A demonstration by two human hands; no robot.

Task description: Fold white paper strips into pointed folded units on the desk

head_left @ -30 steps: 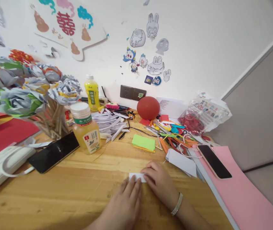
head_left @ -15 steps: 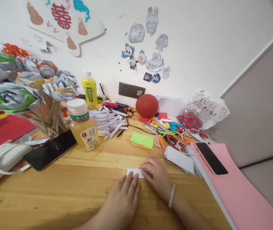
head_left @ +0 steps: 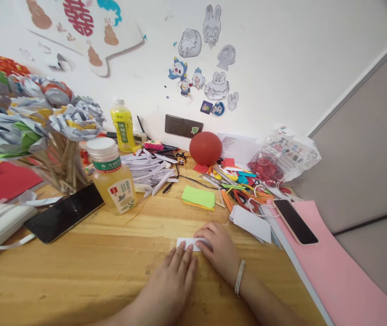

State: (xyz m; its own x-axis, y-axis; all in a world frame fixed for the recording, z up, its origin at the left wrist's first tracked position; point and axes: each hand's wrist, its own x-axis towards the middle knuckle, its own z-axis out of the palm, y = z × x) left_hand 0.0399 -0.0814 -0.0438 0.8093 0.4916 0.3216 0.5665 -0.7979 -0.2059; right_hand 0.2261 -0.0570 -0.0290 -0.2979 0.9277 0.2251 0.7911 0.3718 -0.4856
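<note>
A small white strip of paper (head_left: 185, 242) lies flat on the wooden table, long side running left to right. Stretched fingers of my left hand (head_left: 174, 277) press down on its near edge, spread slightly. My right hand (head_left: 218, 249) covers the strip's right end, its fingers curled over the far side and its thumb on the near side. That end is hidden beneath the fingers. A silvery bracelet (head_left: 240, 277) circles my right wrist. Beyond the hands lies a stack of green paper slips (head_left: 198, 198), and to the right a stack of white paper slips (head_left: 250, 222).
Left of the hands stand a juice bottle (head_left: 112, 179) and paper flowers (head_left: 74, 122) on sticks; a black phone (head_left: 66, 213) lies near them. White paper strips (head_left: 149, 170), a red balloon (head_left: 206, 148) and scissors (head_left: 244, 199) are behind. A second phone (head_left: 295, 222) rests on pink sheets (head_left: 342, 267).
The whole view has shifted slightly, so things sit a little further left. Both hands stay on the paper strip with almost no change in their pose.
</note>
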